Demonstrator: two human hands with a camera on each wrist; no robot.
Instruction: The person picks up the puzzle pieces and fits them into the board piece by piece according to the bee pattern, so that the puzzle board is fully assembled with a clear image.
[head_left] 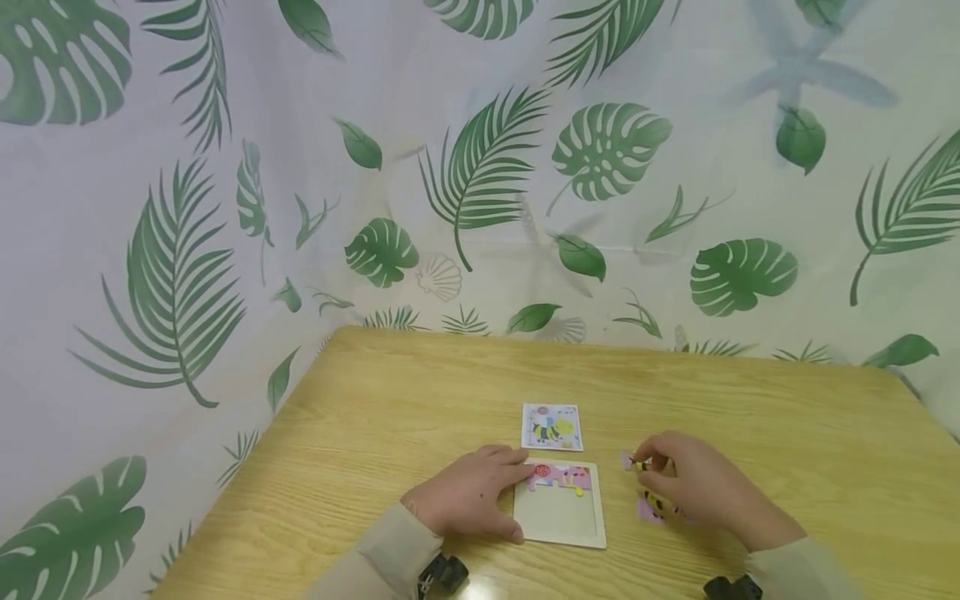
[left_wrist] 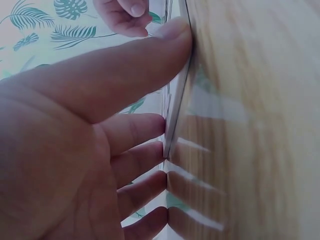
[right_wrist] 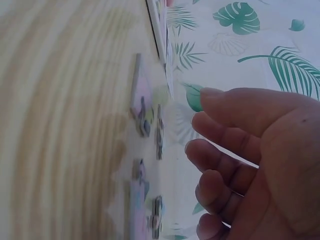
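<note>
In the head view, at lower centre, the person's left hand [head_left: 472, 496] rested loosely spread along the left side of a square, cream-coloured puzzle tray [head_left: 558, 518] on the wood-grained counter [head_left: 420, 367], gripping nothing. At lower right, the right hand [head_left: 697, 483] hung over small, flat, pink-and-yellow puzzle pieces [head_left: 649, 511] with black markings.

In the left wrist view, the thumb, at upper centre, pressed the tray's thin edge; the tray looked stiff and light, likely to slide unless steadied by its rim.

In the right wrist view, the fingers curved loosely at right, apart from the thumb, holding nothing. The pieces, left of them, seemed light and rigid, best pinched by opposite edges.
</note>
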